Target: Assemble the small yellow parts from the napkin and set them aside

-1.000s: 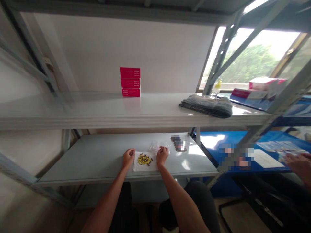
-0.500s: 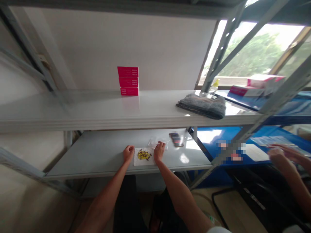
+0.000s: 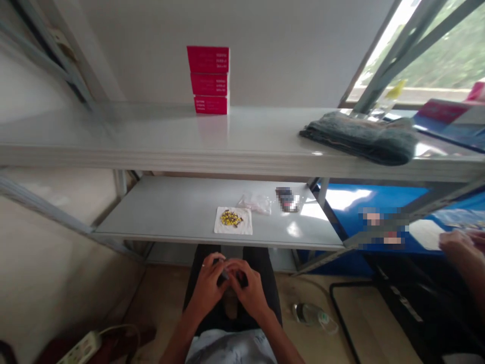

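My left hand (image 3: 209,286) and my right hand (image 3: 248,288) meet over my lap, below the front edge of the lower shelf (image 3: 162,210). Their fingers curl together around a small dark thing (image 3: 225,275) that is too small to name. On the shelf above them lies a white paper sheet (image 3: 242,225) with a heap of small yellow and dark pieces (image 3: 231,218). A clear plastic bag (image 3: 256,203) lies just behind the sheet to the right.
Three pink boxes (image 3: 209,80) are stacked on the upper shelf, with a folded grey cloth (image 3: 359,137) to the right. Another person's hand (image 3: 460,247) works at a blue table on the right. A power strip (image 3: 84,346) and a bottle (image 3: 312,315) lie on the floor.
Both hands have left the sheet on the lower shelf and come down together over my lap. The view has tilted downward.
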